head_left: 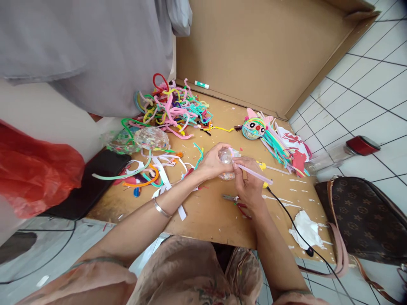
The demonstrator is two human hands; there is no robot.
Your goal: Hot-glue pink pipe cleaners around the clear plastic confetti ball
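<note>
My left hand (213, 162) is wrapped round a clear plastic ball (225, 156) above the middle of the table. In my right hand (249, 180) a pale pink pipe cleaner (254, 173) is pinched, one end against the ball and the other sticking out to the right. Below my hands rests a clear thing with colourful bits (227, 175), mostly hidden. Partly under my right hand lie pliers (231, 198) with red handles. Just to the right is a glue gun (262, 165) with yellow parts, partly covered by my hand.
A heap of coloured pipe cleaners (178, 106) lies at the back left, near a glue stick (202, 84). A decorated ball with eyes (253, 127) sits at the back right. A bottle with a red lid (362, 145) and a brown handbag (365, 216) are at the right; a black cable (288, 214) crosses there.
</note>
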